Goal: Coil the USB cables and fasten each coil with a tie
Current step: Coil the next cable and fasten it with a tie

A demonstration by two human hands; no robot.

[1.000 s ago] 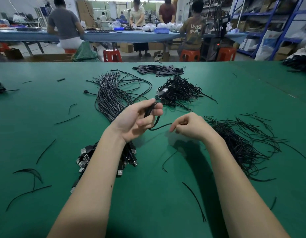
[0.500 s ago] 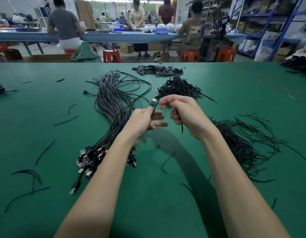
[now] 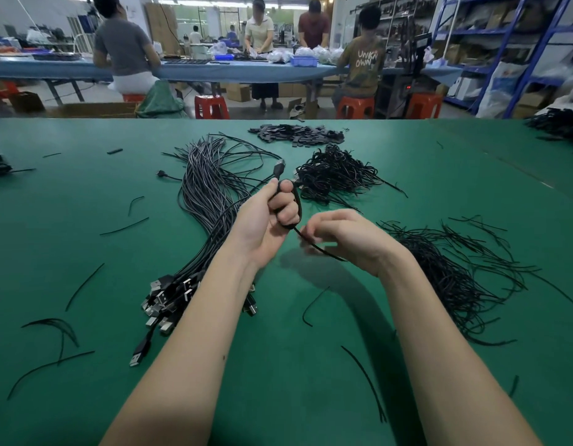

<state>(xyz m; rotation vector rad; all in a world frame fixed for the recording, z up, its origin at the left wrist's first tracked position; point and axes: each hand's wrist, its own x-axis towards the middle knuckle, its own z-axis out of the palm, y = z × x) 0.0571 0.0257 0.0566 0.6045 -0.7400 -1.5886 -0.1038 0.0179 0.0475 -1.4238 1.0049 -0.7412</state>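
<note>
Above the green table [image 3: 278,397], mid-frame, we are holding one USB cable [image 3: 298,206] up off the surface. Our left hand [image 3: 269,220] is gripping it with fingers curled round the bunched loops, and the connector end [image 3: 278,167] is poking up past the thumb. Half a second ago our right hand [image 3: 343,239] was up beside the left, close to that connector; now it is sitting lower and to the right, pinching the free run of cable that is trailing from under the left fist toward the right wrist. It is blurred, so we are reading it as mid-swing, probably pulling another turn round. A second ago it was also low with cable slack under it, so we are judging this as repeated wrapping passes: the coil is building, not finished, and no tie is on it yet. We are not seeing a tie in either hand. Loose ties [image 3: 465,278] are lying in a pile just right of the right wrist, another tangle [image 3: 336,175] is sitting beyond the hands, and the uncoiled cable bundle [image 3: 211,194] is stretching from far centre to its plugs [image 3: 169,297] under the left forearm. Next, we are guessing, the tail gets wound in, then a tie.
</note>
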